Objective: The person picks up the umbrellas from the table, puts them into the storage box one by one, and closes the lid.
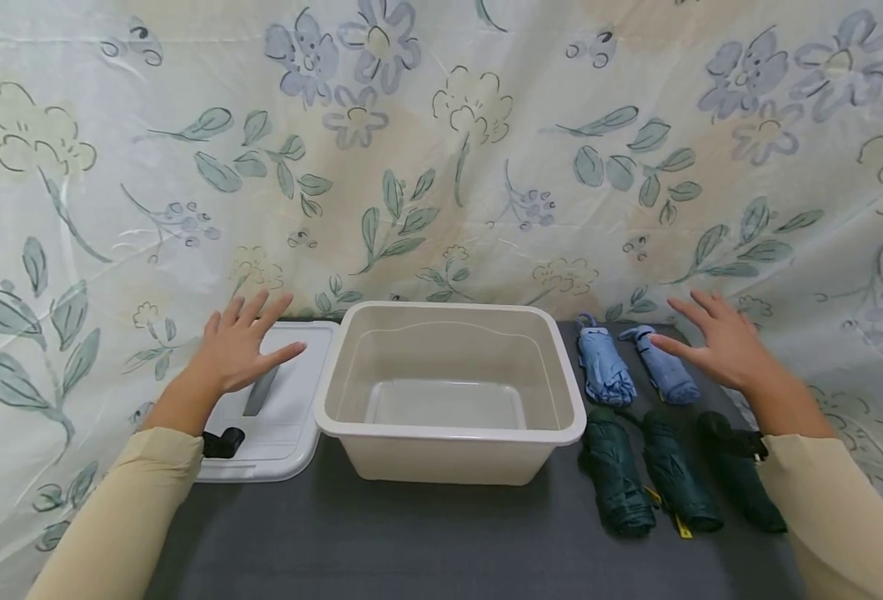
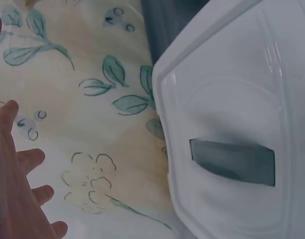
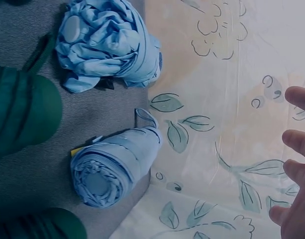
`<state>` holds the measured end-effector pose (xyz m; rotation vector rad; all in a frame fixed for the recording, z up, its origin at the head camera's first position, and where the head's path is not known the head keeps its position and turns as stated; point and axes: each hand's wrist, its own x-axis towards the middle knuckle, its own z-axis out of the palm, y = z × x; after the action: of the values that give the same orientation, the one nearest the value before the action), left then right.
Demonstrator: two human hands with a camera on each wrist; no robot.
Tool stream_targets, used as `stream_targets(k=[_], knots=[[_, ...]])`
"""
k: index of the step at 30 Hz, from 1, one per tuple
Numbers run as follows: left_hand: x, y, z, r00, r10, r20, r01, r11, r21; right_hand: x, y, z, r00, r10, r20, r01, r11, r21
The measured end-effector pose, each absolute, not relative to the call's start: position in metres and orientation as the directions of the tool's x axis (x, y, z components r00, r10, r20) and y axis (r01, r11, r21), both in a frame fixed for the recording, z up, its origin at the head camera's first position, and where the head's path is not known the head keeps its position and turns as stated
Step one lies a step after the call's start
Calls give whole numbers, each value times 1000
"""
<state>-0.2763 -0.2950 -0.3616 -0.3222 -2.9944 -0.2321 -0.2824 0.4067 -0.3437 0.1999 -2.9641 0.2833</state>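
With fingers spread, my left hand (image 1: 238, 346) hovers over a white lid (image 1: 283, 454) that has a grey handle slot (image 2: 237, 162). My right hand (image 1: 722, 346), also spread and holding nothing, is raised beside the folded umbrellas on the right. Two of those are light blue: one bunched umbrella (image 1: 604, 367) and one more tightly rolled umbrella (image 1: 666, 367). Nearer the front lie dark green umbrellas: a left one (image 1: 617, 475), a middle one (image 1: 681, 475) and a right one (image 1: 745, 483), partly hidden by the right wrist. Between the hands stands a beige plastic bin (image 1: 449, 458), nothing inside it.
A dark grey cloth (image 1: 441, 542) covers the table under everything. Behind it and along both sides hangs a floral curtain (image 1: 441, 167). The bin's left rim is close to the lid's edge.
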Motion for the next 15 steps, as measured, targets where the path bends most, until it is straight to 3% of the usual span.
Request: stream_targets(k=[15], knots=[[-256, -279, -384, -954, 228, 195, 269, 938, 217, -255, 407, -367, -967, -119, 227, -183, 941, -284]])
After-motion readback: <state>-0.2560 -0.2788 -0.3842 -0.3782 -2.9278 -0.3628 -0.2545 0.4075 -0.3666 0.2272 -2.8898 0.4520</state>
